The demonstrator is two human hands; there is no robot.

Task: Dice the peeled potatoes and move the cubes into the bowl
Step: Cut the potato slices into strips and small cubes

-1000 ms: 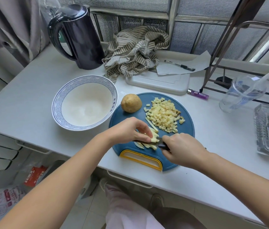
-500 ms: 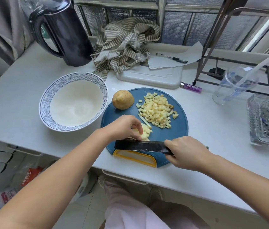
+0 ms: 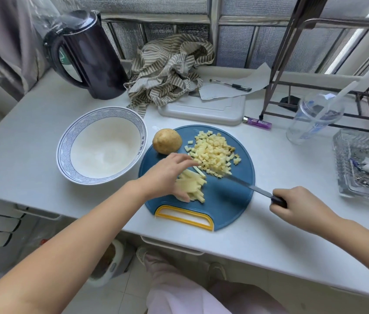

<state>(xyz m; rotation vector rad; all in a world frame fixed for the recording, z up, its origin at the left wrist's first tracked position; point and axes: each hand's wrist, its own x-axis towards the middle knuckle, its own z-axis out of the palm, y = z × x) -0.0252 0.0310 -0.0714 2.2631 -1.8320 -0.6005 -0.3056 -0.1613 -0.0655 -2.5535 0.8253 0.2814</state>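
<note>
The left hand (image 3: 167,175) rests on the potato strips (image 3: 193,185) on the cutting board (image 3: 226,200). Its fingers (image 3: 186,160) are nearly straight and slightly spread, their tips at the edge of the potato cubes (image 3: 213,155). The right hand (image 3: 299,203) curls tight round the knife (image 3: 247,186) handle, with the blade tip in the cubes, just right of the left fingertips. The bowl (image 3: 65,152) stands to their left.

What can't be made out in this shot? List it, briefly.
Head view only:
Handle of the knife: mostly buried in the right hand.
Left part of the potato strips: under the left hand.
Tip of the knife: lost at the cube pile.
The glass tray: cut by the right edge; contents blurred.
</note>
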